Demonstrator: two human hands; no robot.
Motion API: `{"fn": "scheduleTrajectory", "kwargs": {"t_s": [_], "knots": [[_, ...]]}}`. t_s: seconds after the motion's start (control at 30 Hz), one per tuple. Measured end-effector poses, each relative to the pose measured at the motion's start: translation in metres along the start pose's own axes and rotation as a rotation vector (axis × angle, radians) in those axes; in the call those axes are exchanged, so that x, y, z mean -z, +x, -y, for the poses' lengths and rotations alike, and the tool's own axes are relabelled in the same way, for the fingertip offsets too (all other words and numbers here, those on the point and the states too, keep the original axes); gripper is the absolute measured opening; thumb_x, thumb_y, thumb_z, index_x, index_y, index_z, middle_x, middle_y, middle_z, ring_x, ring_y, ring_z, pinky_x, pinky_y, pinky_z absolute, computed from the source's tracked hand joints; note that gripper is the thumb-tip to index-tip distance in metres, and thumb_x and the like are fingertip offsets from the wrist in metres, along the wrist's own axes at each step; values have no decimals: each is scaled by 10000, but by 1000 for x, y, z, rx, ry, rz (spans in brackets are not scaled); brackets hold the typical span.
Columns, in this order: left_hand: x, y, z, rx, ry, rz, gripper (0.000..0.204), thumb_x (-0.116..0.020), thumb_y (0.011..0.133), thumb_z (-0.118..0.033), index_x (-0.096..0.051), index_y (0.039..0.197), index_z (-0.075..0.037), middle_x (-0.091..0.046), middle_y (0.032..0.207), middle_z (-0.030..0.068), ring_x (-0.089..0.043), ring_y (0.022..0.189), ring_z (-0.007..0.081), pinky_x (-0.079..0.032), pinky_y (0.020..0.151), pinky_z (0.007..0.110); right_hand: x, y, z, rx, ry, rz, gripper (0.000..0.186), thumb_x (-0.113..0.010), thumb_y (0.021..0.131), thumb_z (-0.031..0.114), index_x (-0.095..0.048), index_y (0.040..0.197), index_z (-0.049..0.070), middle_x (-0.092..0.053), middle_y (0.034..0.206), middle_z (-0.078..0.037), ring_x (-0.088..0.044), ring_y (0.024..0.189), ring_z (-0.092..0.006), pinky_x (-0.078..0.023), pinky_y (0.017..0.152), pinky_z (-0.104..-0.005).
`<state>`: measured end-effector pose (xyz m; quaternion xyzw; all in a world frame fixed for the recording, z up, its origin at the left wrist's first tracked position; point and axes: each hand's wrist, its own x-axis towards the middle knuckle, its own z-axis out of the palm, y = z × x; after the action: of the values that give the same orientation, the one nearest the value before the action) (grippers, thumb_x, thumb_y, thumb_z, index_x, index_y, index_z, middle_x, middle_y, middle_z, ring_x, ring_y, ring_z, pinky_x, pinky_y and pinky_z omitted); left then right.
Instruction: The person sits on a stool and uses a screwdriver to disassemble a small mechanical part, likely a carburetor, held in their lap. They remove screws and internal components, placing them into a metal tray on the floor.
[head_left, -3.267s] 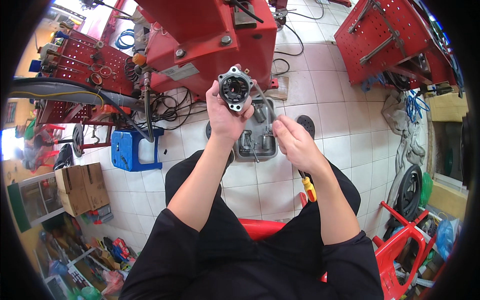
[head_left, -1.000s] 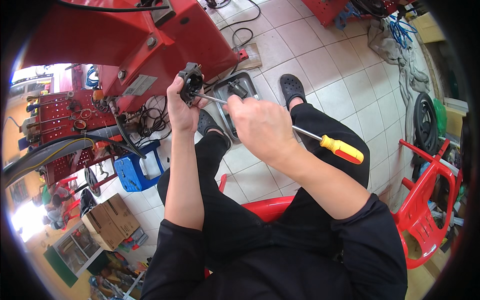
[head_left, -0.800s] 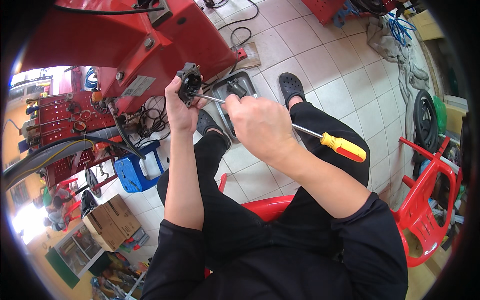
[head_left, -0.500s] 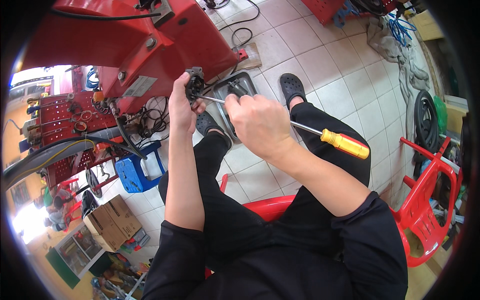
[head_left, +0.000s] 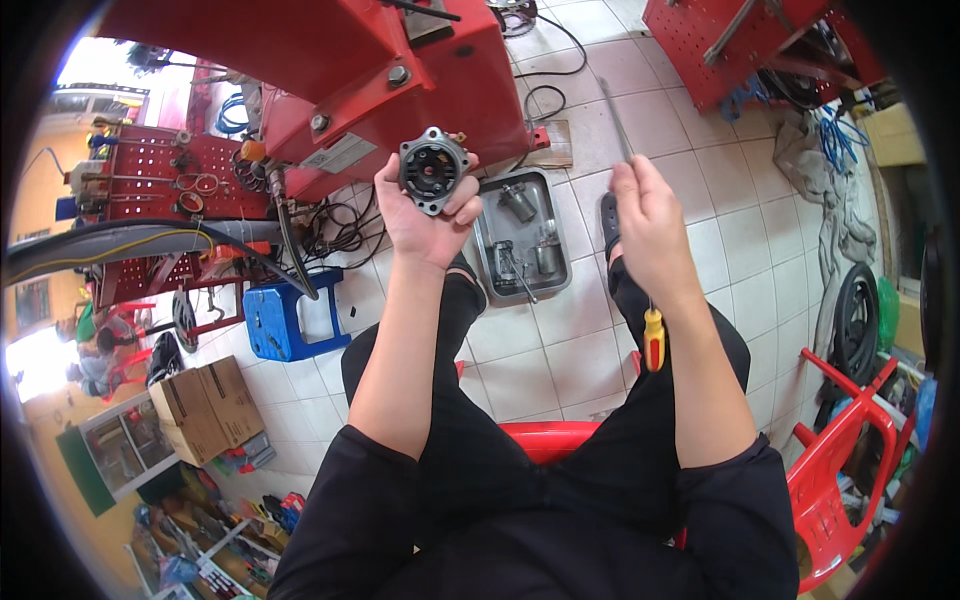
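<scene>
Head view: I watched remotely, looking down on two bare hands.
Left hand point(head_left: 415, 232): fingers curled around the round flanged metal housing point(head_left: 431, 172), seemingly cradling it from beneath.
Housing: sat in that palm, beyond and left of the tray in my view; its hollow dark interior faced up, which I judged kept the inside in sight.
Right hand point(head_left: 652, 228): wrapped around the shank of the long screwdriver point(head_left: 653, 342), off its yellow-and-red handle; I guessed a mid-shaft hold steadied the length.
Screwdriver: tip pointed away from the body, well apart from the housing.
Grey tray point(head_left: 523, 235): on the tiled floor point(head_left: 580, 335) between the feet, likely for easy reach; its walls probably kept the cylindrical metal part point(head_left: 517, 203) and other loose pieces from rolling.
Blue plastic stool point(head_left: 275, 318): stood left, beside the cables.
</scene>
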<state>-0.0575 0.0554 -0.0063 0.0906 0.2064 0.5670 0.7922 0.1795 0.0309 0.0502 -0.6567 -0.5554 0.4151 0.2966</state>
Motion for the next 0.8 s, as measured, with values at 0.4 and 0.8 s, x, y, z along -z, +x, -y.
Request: {"fn": "scheduleTrajectory", "kwargs": {"t_s": [0.4, 0.8], "knots": [[-6, -3, -17, -111, -88, -1, 585, -493, 802, -505, -556, 1119, -17, -592, 963, 165, -353, 514, 123, -285, 447, 249, -28, -22, -61, -148, -582, 972, 293, -457, 919, 232, -574, 970, -32, -644, 820, -225, -641, 786, -362, -498, 737, -421], [6, -12, -46, -283, -279, 1, 562, -461, 822, -512, -573, 1030, -2, -604, 929, 155, -354, 507, 134, -277, 463, 267, 11, -114, -37, -457, -194, 809, 630, -553, 753, 40, -326, 1333, -46, -587, 803, -112, -590, 608, -169, -504, 535, -295]]}}
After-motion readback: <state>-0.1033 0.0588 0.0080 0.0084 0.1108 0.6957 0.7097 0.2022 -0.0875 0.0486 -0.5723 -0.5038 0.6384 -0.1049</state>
